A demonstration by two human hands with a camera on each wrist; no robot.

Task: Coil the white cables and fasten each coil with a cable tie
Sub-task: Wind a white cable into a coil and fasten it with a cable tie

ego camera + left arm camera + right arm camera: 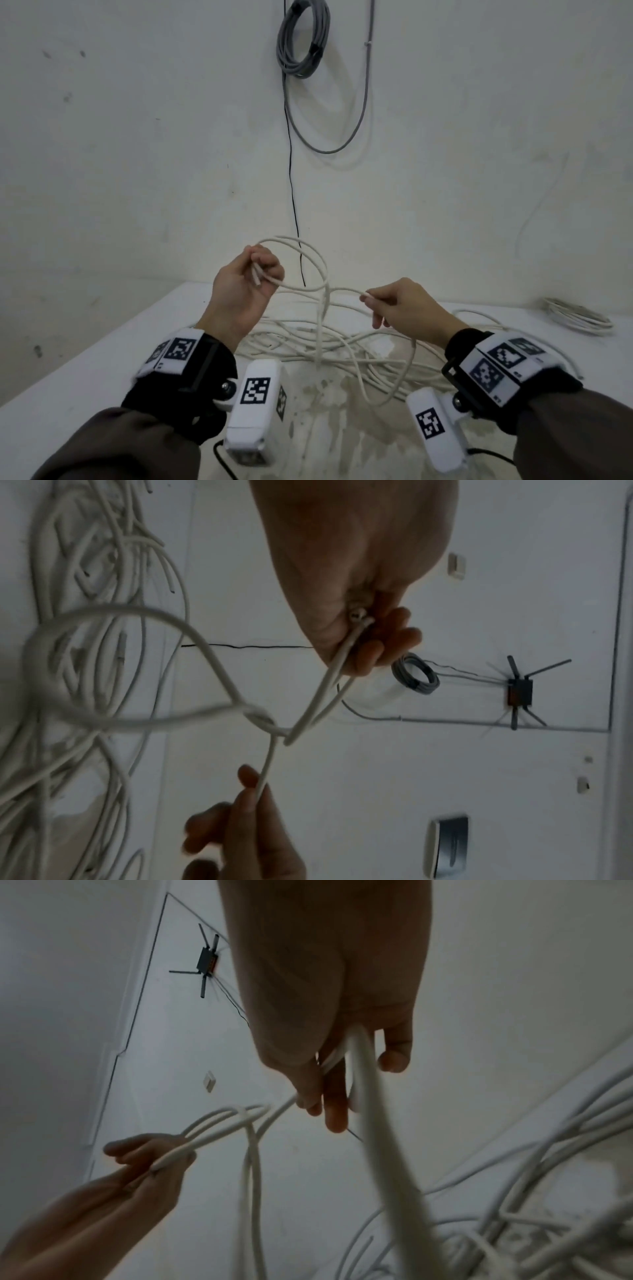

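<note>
The left hand (245,291) pinches the first loops of a white cable (310,263) above the worktop (102,342), while the right hand (404,308) pinches its free run just rightward (the nearer feed for another loop, I judge).

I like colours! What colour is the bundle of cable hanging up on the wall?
Grey. The coiled cable shows best in the head view.

My head view is evenly, softly lit with wide-angle bowing at its edges; both wrist views are dim, the nearest loose white cables (383,1150) motion-blurred.
</note>
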